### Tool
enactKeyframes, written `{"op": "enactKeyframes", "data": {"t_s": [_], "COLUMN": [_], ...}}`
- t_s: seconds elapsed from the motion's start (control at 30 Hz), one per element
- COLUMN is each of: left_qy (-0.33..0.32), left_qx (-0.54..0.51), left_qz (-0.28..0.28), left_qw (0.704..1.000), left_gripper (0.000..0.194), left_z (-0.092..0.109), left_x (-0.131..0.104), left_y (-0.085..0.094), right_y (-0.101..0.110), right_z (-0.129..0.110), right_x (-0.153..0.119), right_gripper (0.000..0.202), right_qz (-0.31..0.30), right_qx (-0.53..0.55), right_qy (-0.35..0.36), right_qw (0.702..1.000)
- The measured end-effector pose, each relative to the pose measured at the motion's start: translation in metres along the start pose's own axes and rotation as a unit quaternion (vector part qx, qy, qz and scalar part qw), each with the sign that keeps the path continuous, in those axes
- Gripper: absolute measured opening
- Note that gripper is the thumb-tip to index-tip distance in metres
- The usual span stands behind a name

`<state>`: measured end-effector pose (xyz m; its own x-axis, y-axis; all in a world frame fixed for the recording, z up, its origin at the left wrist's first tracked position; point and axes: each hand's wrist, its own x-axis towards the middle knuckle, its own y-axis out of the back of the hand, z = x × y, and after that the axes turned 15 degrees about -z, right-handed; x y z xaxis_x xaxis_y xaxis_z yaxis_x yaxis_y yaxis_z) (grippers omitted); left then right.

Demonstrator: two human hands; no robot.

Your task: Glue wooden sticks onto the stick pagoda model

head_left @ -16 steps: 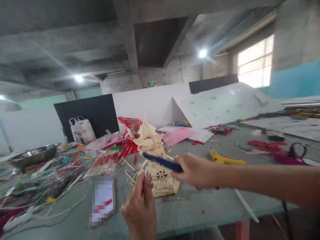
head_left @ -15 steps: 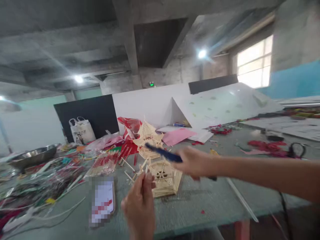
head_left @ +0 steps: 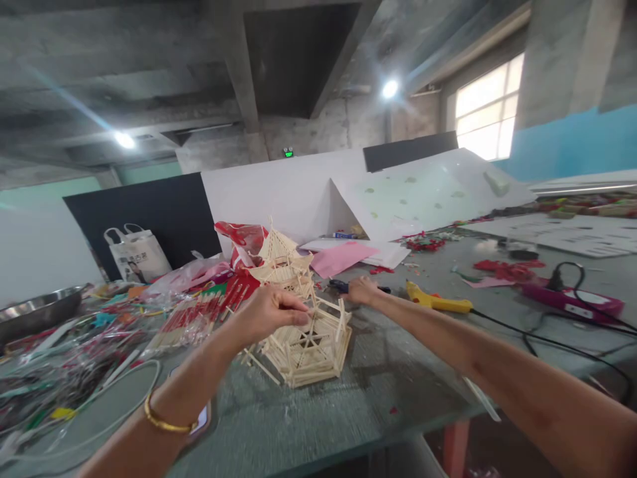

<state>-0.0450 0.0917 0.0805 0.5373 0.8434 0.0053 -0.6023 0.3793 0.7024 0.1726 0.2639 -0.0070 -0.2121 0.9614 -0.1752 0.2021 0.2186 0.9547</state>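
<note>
Stick model, base section (head_left: 311, 355): pale wooden sticks, six-sided, with a spoked top, standing upright on the grey-green table (head_left: 388, 411), inward of the middle of its near edge. Tiered stick tower (head_left: 281, 262): same material, pointed roof, upright directly behind the base section; whether the two are joined cannot be told. Left hand (head_left: 263, 317): over the left side of the base section, fingers bent and drawn toward one another; whether they pinch a stick cannot be told. Gold bangle (head_left: 166, 423): on the left wrist. Right hand (head_left: 364, 291): laid over a dark tool (head_left: 338, 285), which shows on both sides of it, to the right of the tower; how firmly the fingers close cannot be told. Phone (head_left: 202, 425): near the table's near edge, partly hidden under the left forearm. Loose stick (head_left: 266, 368): just beside the base section, on its left. Yellow glue gun (head_left: 438, 300): right of the right hand, black cord running toward the table's right edge. Magenta power strip (head_left: 572, 302): toward the right edge, dark plug attached. Red-ended sticks (head_left: 192, 318): bundled, partly in clear wrap, left of the tower. Pink sheet (head_left: 343, 257): behind the right hand, on white sheets (head_left: 391, 255). Metal bowl (head_left: 42, 309): toward the far left corner. White bag (head_left: 137, 253): upright at the far edge, against a black board (head_left: 164, 209).
</note>
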Motion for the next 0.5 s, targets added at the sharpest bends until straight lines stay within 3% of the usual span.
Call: {"op": "enactKeyframes", "data": {"t_s": [0.1, 0.23, 0.5], "left_qy": [-0.002, 0.002, -0.010], "left_qx": [0.005, 0.071, 0.140], "left_qz": [-0.061, -0.100, -0.091], "left_qw": [0.998, 0.993, 0.986], "left_gripper": [0.017, 0.017, 0.016], "left_z": [-0.007, -0.009, -0.005], "left_x": [0.017, 0.028, 0.032], "left_y": [-0.006, -0.013, -0.003], "right_y": [-0.013, -0.017, 0.013], "right_z": [0.003, 0.006, 0.020], "right_x": [0.024, 0.036, 0.000], "right_gripper": [0.046, 0.054, 0.058], "right_qz": [0.021, 0.033, 0.055], "right_qx": [-0.049, -0.078, -0.106], "right_qy": [-0.058, -0.049, 0.033], "right_qw": [0.997, 0.995, 0.992]}}
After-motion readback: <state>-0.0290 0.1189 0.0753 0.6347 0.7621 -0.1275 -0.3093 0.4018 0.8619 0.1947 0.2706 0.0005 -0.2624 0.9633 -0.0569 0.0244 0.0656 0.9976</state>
